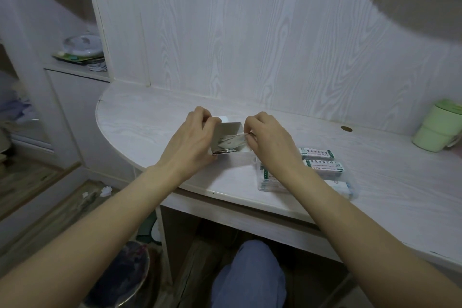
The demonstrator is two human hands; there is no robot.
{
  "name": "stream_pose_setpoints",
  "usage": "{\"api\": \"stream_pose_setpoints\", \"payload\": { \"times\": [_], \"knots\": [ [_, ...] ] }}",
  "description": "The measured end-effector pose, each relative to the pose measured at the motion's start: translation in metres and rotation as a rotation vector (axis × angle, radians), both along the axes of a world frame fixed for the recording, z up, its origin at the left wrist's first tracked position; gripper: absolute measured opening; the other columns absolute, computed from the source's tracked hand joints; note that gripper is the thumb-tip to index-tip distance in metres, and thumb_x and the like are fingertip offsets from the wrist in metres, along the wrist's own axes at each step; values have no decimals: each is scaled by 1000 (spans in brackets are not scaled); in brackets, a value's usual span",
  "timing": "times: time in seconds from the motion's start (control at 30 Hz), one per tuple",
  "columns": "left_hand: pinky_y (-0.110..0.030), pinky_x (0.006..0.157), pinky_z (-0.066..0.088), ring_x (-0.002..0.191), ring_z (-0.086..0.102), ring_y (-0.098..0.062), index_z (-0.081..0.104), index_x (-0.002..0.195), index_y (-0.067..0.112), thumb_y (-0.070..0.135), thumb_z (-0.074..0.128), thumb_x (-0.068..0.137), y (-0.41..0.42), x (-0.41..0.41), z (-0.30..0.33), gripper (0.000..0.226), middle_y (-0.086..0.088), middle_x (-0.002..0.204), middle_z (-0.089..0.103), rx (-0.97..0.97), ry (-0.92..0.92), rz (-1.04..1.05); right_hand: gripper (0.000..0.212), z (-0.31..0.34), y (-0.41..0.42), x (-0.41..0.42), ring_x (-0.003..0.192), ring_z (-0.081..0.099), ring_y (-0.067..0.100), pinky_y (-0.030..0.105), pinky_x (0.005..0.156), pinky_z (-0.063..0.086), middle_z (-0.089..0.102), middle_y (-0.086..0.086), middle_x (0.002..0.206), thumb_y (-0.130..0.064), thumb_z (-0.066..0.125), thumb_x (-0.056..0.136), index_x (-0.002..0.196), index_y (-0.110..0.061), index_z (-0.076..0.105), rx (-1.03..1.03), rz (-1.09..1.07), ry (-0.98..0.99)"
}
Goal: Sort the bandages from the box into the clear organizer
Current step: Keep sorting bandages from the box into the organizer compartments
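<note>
Where the pale wood-grain bench [150,117] curves round at its left end, a small open grey cardboard box [228,138] stands close to the front edge, its mouth tipped toward the person. Left hand [192,137]: fingers curled round the box's left wall, gripping it. Right hand [268,139]: thumb and fingertips pinched on the end of a wrapped white bandage strip [232,142], which lies half in the box, its right end raised at the box's right rim. More wrappers show dark and crumpled on the box floor; how many cannot be told.

Clear plastic organizer [346,184]: just right of the box, near the front edge, partly hidden under the right forearm. It holds flat white packets with green printed bands [322,167], lying in rows; the dividers between them cannot be made out.

Small round brown mark [346,129]: on the bench top, toward the back edge, well apart from the box.

Light green plastic cup [436,125]: far right end of the bench, against the back panel, handle facing the right.

Side shelf to the left of the bench: one round white lidded dish [83,45] resting on a flat stack of papers.

Below the bench: a metal bin [122,275] with dark contents on the floor, scraps of white paper [105,191] near it, and a knee in blue fabric [252,270].
</note>
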State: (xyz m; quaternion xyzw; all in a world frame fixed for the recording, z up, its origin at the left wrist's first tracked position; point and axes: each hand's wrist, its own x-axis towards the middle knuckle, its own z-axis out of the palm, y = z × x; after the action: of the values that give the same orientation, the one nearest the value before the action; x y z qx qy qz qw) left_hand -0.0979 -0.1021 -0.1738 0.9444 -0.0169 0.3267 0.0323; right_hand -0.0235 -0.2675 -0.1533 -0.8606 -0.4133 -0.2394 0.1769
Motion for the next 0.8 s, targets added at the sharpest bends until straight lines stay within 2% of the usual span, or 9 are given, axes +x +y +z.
{"api": "stream_pose_setpoints", "payload": {
  "times": [0.13, 0.23, 0.3, 0.33, 0.37, 0.43, 0.53, 0.63, 0.8],
  "knots": [
    [-32, 50, 45, 85, 54, -35, 56, 112, -2, 18, 87, 57, -1, 0, 0, 66, -20, 103, 50, 15, -7, 2, 6, -2, 1, 3, 86, 46, 25, 37, 68, 43, 52, 8, 91, -3, 51, 89, 92, -7, 55, 25, -3, 63],
    [-32, 51, 46, 85, 53, -35, 56, 112, -3, 17, 87, 58, 0, 1, 0, 65, -20, 103, 50, 9, 0, 11, 7, -2, 1, 5, 85, 48, 25, 38, 70, 42, 58, 5, 86, -7, 50, 89, 94, -10, 55, -37, -40, 71],
    [-36, 58, 48, 85, 54, -35, 57, 113, -2, 20, 87, 58, 2, 3, -1, 67, -20, 104, 50, 11, -6, 26, 6, -1, 1, 6, 82, 52, 25, 40, 71, 45, 60, 6, 84, -8, 52, 89, 92, -10, 56, 11, -32, 127],
    [-40, 68, 49, 85, 54, -34, 57, 114, -1, 23, 88, 57, 4, 5, -3, 69, -19, 104, 51, 31, -15, 46, 4, 0, 1, 6, 80, 53, 25, 41, 71, 46, 61, 6, 83, -8, 53, 88, 90, -9, 57, 70, -21, 166],
    [-45, 80, 47, 87, 55, -33, 57, 114, 1, 26, 89, 56, 5, 6, -4, 71, -17, 104, 51, 61, -24, 76, 3, 1, 1, 7, 79, 55, 24, 40, 71, 46, 61, 6, 82, -7, 55, 88, 88, -8, 57, 133, -13, 203],
    [-54, 101, 31, 95, 55, -32, 55, 119, 6, 32, 86, 58, 7, 7, -5, 74, -14, 109, 51, 90, -32, 124, 4, 4, 1, 9, 76, 54, 19, 28, 67, 44, 60, 2, 79, -7, 57, 87, 85, -10, 57, 243, -19, 276],
    [-55, 112, 7, 117, 43, -28, 44, 135, 14, 39, 77, 68, 8, 6, 5, 79, -8, 125, 42, 19, 88, 164, 5, 9, 1, 11, 72, 52, 9, 13, 60, 40, 53, -7, 74, -6, 61, 85, 84, -11, 59, 411, -66, 433],
    [-53, 114, 0, 127, 31, -23, 35, 143, 22, 45, 70, 74, 13, 9, 19, 81, -2, 134, 36, -65, 233, 197, 10, 16, 0, 16, 65, 60, 15, 17, 57, 50, 58, 1, 74, -3, 63, 83, 84, -11, 59, 616, -100, 656],
    [-55, 114, 2, 136, 24, -20, 33, 144, 24, 40, 67, 78, 23, 23, 34, 76, 2, 143, 38, -110, 396, 242, 19, 22, 3, 23, 81, 68, 30, 36, 74, 59, 67, 21, 94, 2, 66, 80, 75, -14, 57, 780, -97, 876]
  ]
}}
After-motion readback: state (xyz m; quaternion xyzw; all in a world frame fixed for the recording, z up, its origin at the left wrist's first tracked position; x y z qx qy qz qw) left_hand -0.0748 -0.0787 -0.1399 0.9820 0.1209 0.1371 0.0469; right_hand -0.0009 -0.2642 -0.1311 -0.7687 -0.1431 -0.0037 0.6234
